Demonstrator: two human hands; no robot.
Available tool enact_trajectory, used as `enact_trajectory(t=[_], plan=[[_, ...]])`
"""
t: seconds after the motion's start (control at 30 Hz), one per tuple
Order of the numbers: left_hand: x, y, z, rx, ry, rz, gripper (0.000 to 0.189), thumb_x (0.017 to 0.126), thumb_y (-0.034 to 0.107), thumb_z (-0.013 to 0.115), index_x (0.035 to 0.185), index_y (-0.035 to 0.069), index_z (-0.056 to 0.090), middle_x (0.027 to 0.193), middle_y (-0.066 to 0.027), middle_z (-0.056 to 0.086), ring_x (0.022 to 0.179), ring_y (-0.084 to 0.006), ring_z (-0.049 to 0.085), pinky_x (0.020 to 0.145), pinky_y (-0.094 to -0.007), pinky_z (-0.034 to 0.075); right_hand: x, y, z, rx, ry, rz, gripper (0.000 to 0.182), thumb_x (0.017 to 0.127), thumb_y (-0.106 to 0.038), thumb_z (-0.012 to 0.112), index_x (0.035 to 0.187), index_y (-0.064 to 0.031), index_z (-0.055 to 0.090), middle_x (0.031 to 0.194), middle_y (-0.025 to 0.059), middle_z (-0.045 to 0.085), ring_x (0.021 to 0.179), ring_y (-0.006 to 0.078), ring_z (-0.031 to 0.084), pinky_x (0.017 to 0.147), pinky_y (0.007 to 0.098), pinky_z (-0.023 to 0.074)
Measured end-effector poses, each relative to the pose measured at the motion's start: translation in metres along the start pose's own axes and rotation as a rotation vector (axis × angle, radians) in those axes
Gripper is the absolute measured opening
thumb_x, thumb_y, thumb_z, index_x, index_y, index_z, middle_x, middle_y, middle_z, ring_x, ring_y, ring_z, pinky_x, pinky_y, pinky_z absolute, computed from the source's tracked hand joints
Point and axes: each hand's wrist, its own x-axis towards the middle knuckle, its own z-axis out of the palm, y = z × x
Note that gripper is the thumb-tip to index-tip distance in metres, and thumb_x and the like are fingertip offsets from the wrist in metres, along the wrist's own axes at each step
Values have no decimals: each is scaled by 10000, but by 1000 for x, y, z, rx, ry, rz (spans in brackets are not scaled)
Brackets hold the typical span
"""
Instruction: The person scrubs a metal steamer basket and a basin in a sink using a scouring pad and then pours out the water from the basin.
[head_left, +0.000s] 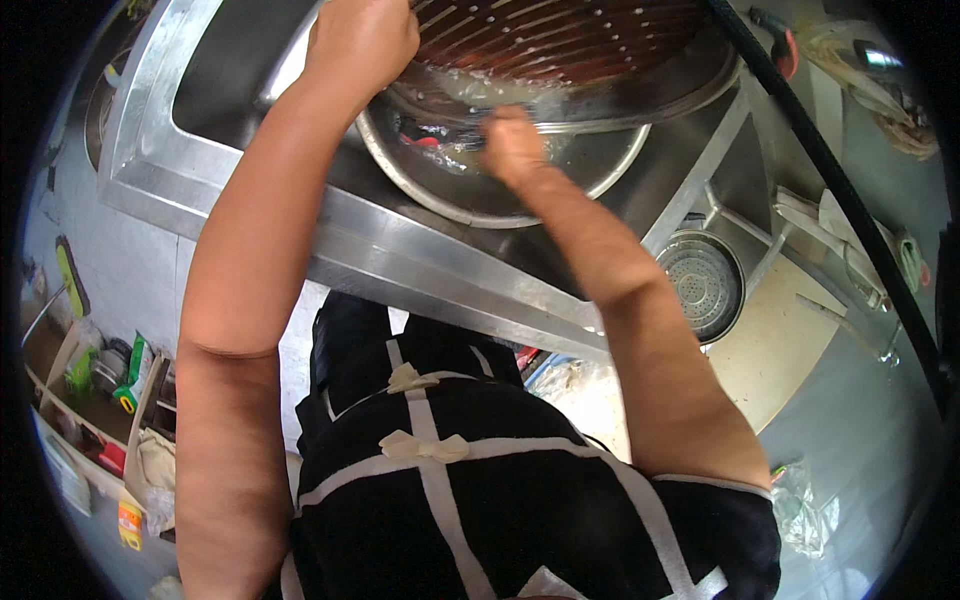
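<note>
A large metal vessel with a slotted, reddish-brown surface (555, 37) is tilted over the sink, wet and dotted with droplets. My left hand (364, 45) is closed at its left rim. Beneath it is a round metal basin (480, 214) holding water and a small red item (421, 141). My right hand (514, 142), blurred, is at the vessel's lower rim, closed around a dark, wiry pad (474, 129) that looks like a metal scourer. The fingertips of both hands are partly hidden.
The stainless steel sink's front edge (420, 251) runs before my body. On the right are a round perforated pan (701, 285), a metal frame (709, 169) and a black hose (832, 169) crossing diagonally. A divided storage rack (97, 457) with bottles and packets is at lower left.
</note>
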Motion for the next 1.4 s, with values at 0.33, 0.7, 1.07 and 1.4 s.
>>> enact_trajectory(t=[0.33,0.7,1.07,1.4], plan=[[1,-17,8,19,-144,-216,508,779,158,631,1269,131,499,1090,-173,618,1018,-355,586,869,-403,461,5,-20,0,409,158,6,289,677,-187,718,951,-103,676,1022,138,596,1044,318,522,933,365,419],[-10,-25,8,18,-150,-163,289,746,87,562,1023,12,598,958,-244,621,912,-408,587,819,-448,462,-100,-1,-55,357,98,187,350,696,-178,712,1040,-133,666,1111,87,582,1106,273,506,919,393,438],[-3,55,-35,102,206,409,514,727,25,614,1224,126,533,919,-66,556,742,-254,604,607,-348,513,-148,-5,-32,564,506,246,287,686,-118,706,970,-119,665,1076,56,580,1066,254,507,886,391,421],[33,104,-62,386,243,718,386,732,55,613,1090,197,615,940,-8,583,642,-226,628,511,-330,520,-146,6,-21,694,597,237,296,662,-126,727,952,-114,673,1045,63,595,1028,262,526,893,364,442]])
